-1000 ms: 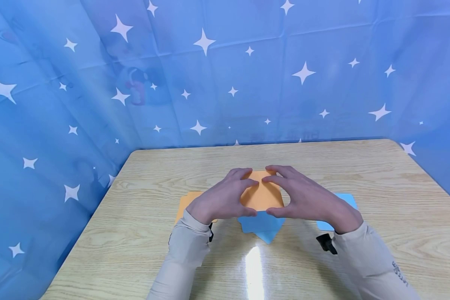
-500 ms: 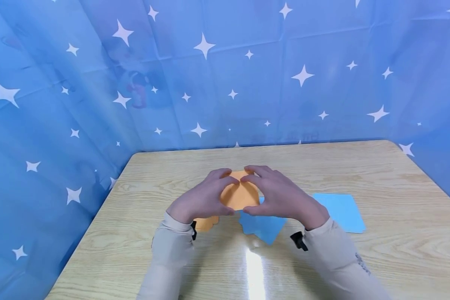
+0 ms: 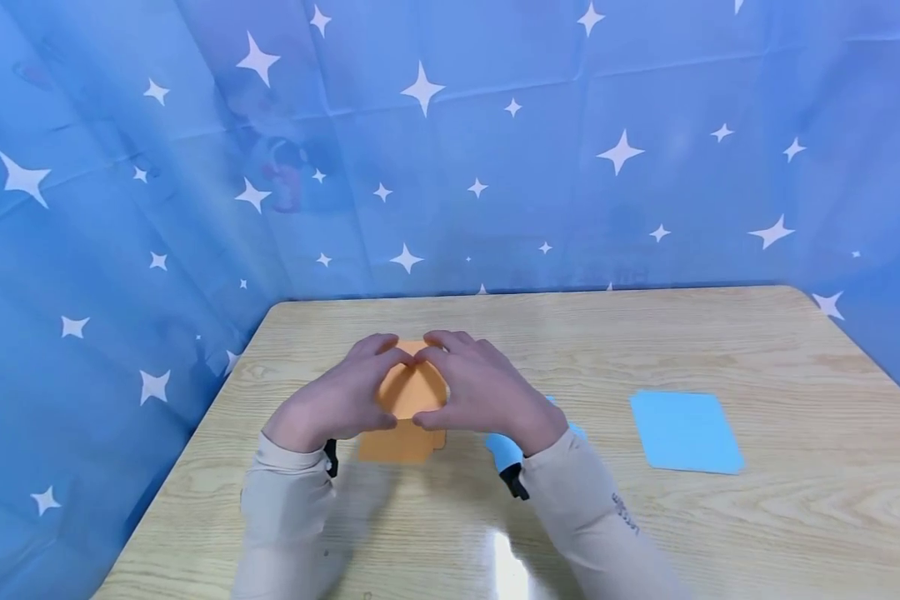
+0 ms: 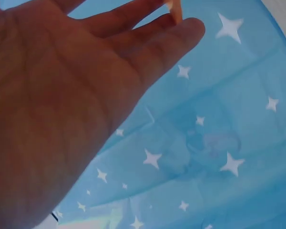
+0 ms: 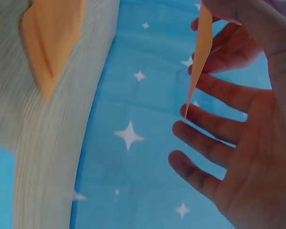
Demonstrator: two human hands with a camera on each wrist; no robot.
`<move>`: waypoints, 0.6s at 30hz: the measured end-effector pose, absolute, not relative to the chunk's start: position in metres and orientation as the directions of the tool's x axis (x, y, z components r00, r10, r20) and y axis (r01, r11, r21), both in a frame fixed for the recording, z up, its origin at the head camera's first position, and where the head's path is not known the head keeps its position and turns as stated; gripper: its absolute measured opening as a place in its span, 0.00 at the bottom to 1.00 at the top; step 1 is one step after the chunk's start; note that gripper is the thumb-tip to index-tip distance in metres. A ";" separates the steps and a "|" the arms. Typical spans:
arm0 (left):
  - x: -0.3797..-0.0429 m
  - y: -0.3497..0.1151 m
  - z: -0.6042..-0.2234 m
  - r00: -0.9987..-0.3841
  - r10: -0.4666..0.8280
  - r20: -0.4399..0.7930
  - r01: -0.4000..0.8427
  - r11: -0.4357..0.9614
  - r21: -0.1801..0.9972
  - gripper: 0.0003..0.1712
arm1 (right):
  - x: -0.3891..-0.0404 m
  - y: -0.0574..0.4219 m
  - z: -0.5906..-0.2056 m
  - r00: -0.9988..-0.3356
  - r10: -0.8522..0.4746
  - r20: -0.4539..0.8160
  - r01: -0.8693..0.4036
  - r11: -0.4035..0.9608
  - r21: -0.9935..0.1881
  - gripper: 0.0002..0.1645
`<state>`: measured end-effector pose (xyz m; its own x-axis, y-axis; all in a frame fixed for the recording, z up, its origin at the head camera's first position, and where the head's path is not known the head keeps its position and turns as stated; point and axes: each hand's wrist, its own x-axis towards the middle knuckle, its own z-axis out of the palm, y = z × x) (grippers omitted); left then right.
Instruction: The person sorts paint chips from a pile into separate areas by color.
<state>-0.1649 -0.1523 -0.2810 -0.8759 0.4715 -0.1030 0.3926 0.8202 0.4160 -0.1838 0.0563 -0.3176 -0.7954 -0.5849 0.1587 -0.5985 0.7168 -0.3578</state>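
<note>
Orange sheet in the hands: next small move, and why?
I'd probably lower the held orange sheet onto the orange pile. The left hand and right hand both hold it; the right wrist view shows it raised off the table, and in the head view it overlaps that same-coloured pile. The blue sheet lies well to the right.

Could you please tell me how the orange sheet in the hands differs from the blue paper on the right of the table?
The orange sheet is held up between the left hand and right hand, while the blue paper lies on the table. The hands partly cover the orange sheet; nothing covers the blue paper. The orange sheet's colour is warm, the blue paper's cool. Both look plain.
</note>
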 end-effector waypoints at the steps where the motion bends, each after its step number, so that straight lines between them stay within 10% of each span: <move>1: -0.165 -0.155 -0.281 -0.878 0.467 -0.104 0.389 0.824 0.412 0.36 | -0.184 0.052 -0.318 -0.798 -0.583 0.153 -0.595 0.720 -0.357 0.39; 18: -0.178 -0.183 -0.311 -0.852 0.501 -0.150 0.443 0.844 0.303 0.34 | -0.187 0.010 -0.359 -0.816 -0.564 0.125 -0.573 0.761 -0.304 0.40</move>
